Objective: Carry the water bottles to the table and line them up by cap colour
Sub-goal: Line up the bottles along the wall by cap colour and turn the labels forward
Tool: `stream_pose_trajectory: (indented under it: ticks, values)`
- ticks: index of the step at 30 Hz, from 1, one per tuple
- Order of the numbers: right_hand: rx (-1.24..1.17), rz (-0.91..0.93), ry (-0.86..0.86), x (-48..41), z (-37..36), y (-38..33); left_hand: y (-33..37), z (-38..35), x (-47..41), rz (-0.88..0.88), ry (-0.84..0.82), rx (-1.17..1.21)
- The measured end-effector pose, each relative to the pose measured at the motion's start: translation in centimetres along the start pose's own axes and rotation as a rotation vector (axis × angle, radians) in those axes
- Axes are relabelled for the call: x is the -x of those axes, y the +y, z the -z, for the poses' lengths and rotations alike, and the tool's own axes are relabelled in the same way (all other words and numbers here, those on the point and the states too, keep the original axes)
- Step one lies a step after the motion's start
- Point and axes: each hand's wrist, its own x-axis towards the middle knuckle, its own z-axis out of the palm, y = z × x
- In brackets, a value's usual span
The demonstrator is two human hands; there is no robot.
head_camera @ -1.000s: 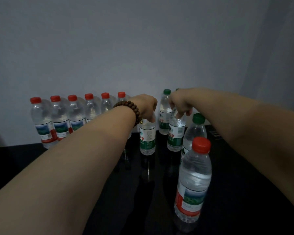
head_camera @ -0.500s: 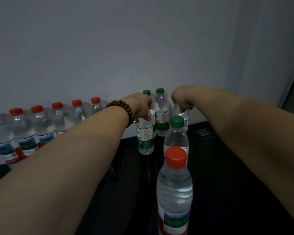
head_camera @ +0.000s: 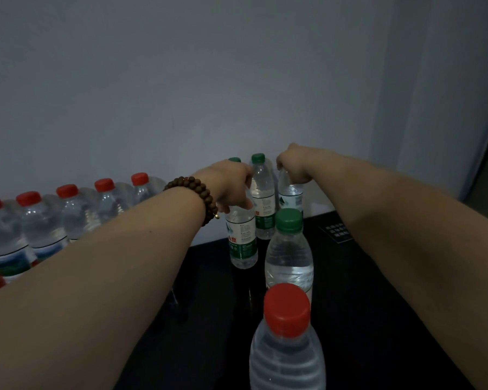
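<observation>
My left hand (head_camera: 228, 184), with a bead bracelet at the wrist, grips the top of a green-label bottle (head_camera: 242, 240) standing on the black table (head_camera: 209, 305); its cap is hidden under my fingers. My right hand (head_camera: 293, 166) grips the neck of another green-label bottle (head_camera: 290, 199) by the wall. Between and behind them stand two green-capped bottles (head_camera: 261, 198), one mostly hidden by my left hand. A row of red-capped bottles (head_camera: 68, 212) lines the wall at the left. In front stand a green-capped bottle (head_camera: 289, 249) and a red-capped bottle (head_camera: 287, 344).
A small dark keypad-like device (head_camera: 337, 232) lies on the table at the right, under my right forearm. The grey wall (head_camera: 181, 80) runs right behind the bottles, and a corner with a pale panel rises at the far right.
The view has shifted right, so the red-capped row has slid left. Both hands have carried their bottles farther back toward the wall, next to the green-capped ones.
</observation>
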Motion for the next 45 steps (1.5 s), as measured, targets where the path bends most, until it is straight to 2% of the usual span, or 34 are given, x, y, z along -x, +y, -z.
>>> stream_pose_trajectory:
  ticks: [11,15,18,21,23,26,29,33,38,45]
  values:
    - [-0.210,0.013,0.033,-0.9,-1.3,-0.1,0.4,-0.2,-0.7,-0.006,0.016,-0.001]
    - [-0.359,-0.010,0.126,0.2,-2.9,0.5,0.6,-0.2,-0.9,-0.010,0.029,0.003]
    - [-0.492,-0.014,0.259,1.8,-5.1,0.7,0.6,-0.2,-0.9,-0.005,0.025,0.006]
    - [-0.731,-0.075,0.481,4.6,-8.5,-0.1,0.8,-0.2,-1.3,-0.021,0.014,-0.018]
    - [-0.956,-0.178,0.556,6.8,-11.2,-1.1,1.1,-0.2,-1.5,-0.037,0.009,-0.014]
    - [-1.238,-0.301,0.430,9.4,-14.8,-3.4,1.7,-0.1,-2.0,-0.062,-0.001,0.021]
    - [-1.543,-0.305,0.344,10.9,-17.1,-5.8,2.4,-0.2,-2.9,-0.073,-0.011,0.060]
    - [-1.475,-0.282,0.376,11.3,-18.0,-7.1,3.4,-0.5,-4.2,-0.085,-0.014,0.077]
    - [-1.382,-0.158,0.272,11.8,-17.2,-6.8,5.5,-0.8,-5.4,-0.112,-0.001,0.115]
    - [-1.173,-0.353,0.288,11.1,-17.1,-6.3,7.9,-0.9,-6.3,-0.157,-0.004,0.100]
